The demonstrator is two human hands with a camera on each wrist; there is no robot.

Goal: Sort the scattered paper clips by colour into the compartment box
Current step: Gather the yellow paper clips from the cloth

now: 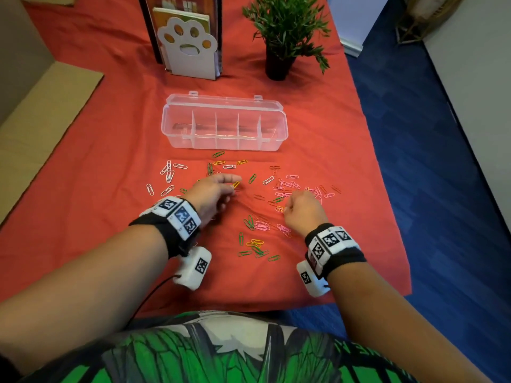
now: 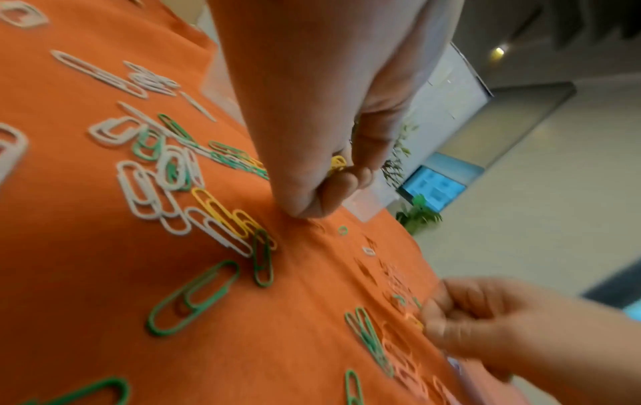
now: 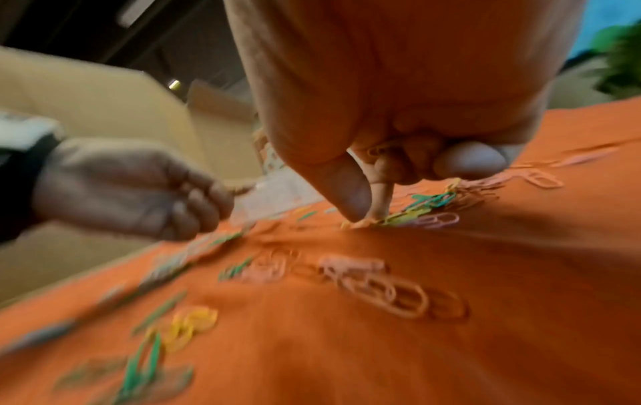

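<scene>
Paper clips lie scattered on the red cloth: white ones (image 1: 168, 172) at the left, pink ones (image 1: 287, 186) at the right, green ones (image 1: 249, 222) and yellow ones (image 1: 257, 241) nearer me. The clear compartment box (image 1: 166, 125) stands open behind them, its compartments looking empty. My left hand (image 1: 232, 186) pinches a yellow clip (image 2: 338, 164) just above the cloth. My right hand (image 1: 284, 210) is curled, with thumb and forefinger pinching a yellow clip (image 3: 357, 224) on the cloth. More yellow clips (image 3: 378, 149) are tucked under its curled fingers.
A white paw-shaped book holder (image 1: 188, 48) and a potted plant (image 1: 284, 31) stand behind the box. Cardboard (image 1: 41, 120) lies along the left side. The table's right edge (image 1: 387, 189) drops to blue carpet.
</scene>
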